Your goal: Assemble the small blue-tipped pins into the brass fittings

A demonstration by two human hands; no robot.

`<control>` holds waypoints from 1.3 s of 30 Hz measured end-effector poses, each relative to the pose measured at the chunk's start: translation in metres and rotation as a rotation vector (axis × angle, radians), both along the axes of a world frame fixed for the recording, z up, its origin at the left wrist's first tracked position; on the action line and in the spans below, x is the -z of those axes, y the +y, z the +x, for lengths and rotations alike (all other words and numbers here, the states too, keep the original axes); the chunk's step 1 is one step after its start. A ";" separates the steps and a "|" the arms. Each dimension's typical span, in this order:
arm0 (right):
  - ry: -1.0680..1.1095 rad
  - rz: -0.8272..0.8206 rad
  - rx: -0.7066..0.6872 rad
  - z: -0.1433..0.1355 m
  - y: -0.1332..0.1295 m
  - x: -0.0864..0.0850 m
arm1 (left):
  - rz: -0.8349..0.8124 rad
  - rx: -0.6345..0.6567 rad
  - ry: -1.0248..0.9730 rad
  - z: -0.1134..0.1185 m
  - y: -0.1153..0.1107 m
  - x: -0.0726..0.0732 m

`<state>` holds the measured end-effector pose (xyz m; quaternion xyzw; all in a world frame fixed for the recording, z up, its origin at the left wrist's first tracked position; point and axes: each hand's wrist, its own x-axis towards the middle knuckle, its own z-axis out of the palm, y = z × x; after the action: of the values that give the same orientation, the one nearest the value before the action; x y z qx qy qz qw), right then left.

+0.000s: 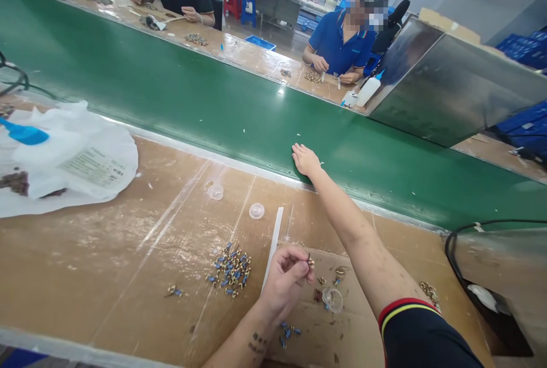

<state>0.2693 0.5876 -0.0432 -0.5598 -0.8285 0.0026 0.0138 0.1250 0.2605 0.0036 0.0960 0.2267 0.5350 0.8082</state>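
Observation:
My left hand [287, 278] is closed in a pinch on a small metal part [310, 262] above a cardboard sheet. My right hand [305, 159] lies palm down with its fingers stretched out on the green belt [239, 117], past the table's far edge. A pile of small blue and brass parts [229, 268] is left of my left hand, and a few blue parts [289, 332] lie below it. Right of that hand sit a clear cup [333, 300] and several loose brass pieces. Beside the pile, a white strip [273, 242] runs toward the belt.
A white bag [98, 157] with a blue scoop [25, 131] covers the left of the table. Clear plastic lids [257, 211] lie mid-table. Across the belt, people work near a white bottle [370, 90]. A black cable [453, 254] loops at the right.

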 end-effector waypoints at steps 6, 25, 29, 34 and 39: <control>0.022 0.034 0.145 0.042 -0.021 0.000 | -0.022 -0.027 0.024 -0.001 0.003 -0.003; 0.116 0.004 0.679 0.245 -0.191 -0.020 | 0.173 -0.074 0.172 -0.006 0.008 0.003; 0.200 0.025 0.687 0.262 -0.236 -0.021 | 0.173 -0.094 0.180 -0.004 0.008 0.002; 0.365 0.063 0.636 0.262 -0.289 -0.011 | 0.224 -0.099 0.199 -0.003 0.009 0.003; 0.538 0.182 0.719 0.287 -0.324 -0.010 | 0.223 -0.077 0.219 -0.003 0.012 0.003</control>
<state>0.5567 0.2635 -0.0331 -0.7877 -0.5455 0.0699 0.2776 0.1215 0.2722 0.0009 0.2340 0.2561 0.5740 0.7418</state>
